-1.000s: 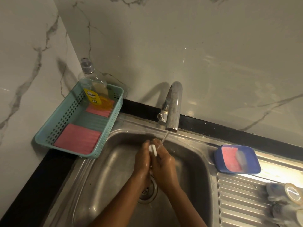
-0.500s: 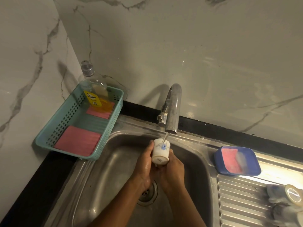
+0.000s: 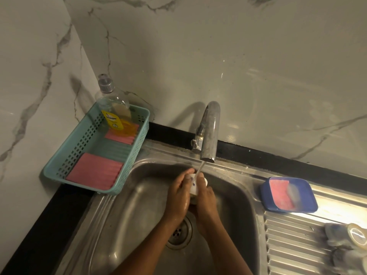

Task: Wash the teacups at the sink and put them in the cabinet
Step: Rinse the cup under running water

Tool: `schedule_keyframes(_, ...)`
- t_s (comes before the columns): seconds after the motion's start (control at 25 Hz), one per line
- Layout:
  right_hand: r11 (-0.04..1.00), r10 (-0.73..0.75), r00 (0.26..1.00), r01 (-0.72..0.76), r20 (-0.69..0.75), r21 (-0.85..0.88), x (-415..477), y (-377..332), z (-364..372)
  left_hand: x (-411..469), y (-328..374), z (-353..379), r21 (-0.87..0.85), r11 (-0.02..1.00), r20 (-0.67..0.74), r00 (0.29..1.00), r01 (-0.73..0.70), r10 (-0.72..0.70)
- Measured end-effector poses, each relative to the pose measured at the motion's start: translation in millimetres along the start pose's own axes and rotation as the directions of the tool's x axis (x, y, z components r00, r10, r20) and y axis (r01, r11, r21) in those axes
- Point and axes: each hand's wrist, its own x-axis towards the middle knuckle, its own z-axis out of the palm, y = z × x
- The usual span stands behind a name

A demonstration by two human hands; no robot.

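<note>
A small white teacup (image 3: 194, 186) with a blue pattern is clasped between both my hands over the steel sink (image 3: 127, 211). My left hand (image 3: 178, 192) wraps its left side and my right hand (image 3: 205, 197) covers its right side, so only a strip of the cup shows. A thin stream from the tap (image 3: 209, 133) falls onto the cup. Two more teacups (image 3: 345, 235) lie blurred on the draining board at the far right.
A teal basket (image 3: 65, 165) at the left holds pink sponge cloths and a bottle of yellow dish soap (image 3: 114, 112). A blue dish (image 3: 266, 191) with a pink sponge sits right of the basin. The drain (image 3: 179, 232) lies below my hands. Marble walls close off the back and left.
Half a second ago the cup stood exposed with its base toward me; now both hands have closed around it and turned it under the stream.
</note>
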Motion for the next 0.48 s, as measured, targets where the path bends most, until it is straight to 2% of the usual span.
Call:
schedule_keyframes(0.08, 0.974, 0.158, 0.987, -0.162, 0.04, 0.157, -0.2, -0.3, 5.7, 1.0, 1.9, -3.2, 0.007, 1.0, -0.086, 0.996, -0.006, 0.007)
schedule_keyframes(0.12, 0.942, 0.239, 0.968, -0.25, 0.076, 0.224, 1.5, -1.5, 7.4, 1.4, 2.9, -5.5, 0.019, 1.0, -0.078, 0.997, -0.005, 0.006)
schedule_keyframes(0.2, 0.886, 0.335, 0.929, -0.368, 0.158, 0.282, 4.3, -8.1, 7.2, 0.6, 1.8, -14.4, 0.073, 0.997, 0.079, 0.997, -0.025, 0.019)
schedule_keyframes(0.24, 0.875, 0.349, 0.919, -0.389, 0.181, 0.287, 6.5, -11.3, 5.7, 1.7, 0.1, -20.1, 0.122, 0.99, 0.165, 0.985, -0.065, 0.045)
schedule_keyframes(0.32, 0.876, 0.358, 0.906, -0.41, 0.227, 0.254, 12.5, -18.1, 1.2, 7.6, -1.7, -27.2, 0.232, 0.957, 0.246, 0.962, -0.175, 0.116)
schedule_keyframes(0.4, 0.881, 0.348, 0.897, -0.413, 0.273, 0.233, 13.6, -25.4, -0.4, 11.5, -0.6, -25.8, 0.36, 0.898, 0.21, 0.96, -0.253, 0.187)
schedule_keyframes(0.48, 0.901, 0.346, 0.892, -0.402, 0.29, 0.162, 13.6, -27.8, 1.0, 13.9, 3.0, -20.6, 0.456, 0.849, 0.082, 0.962, -0.267, 0.259)
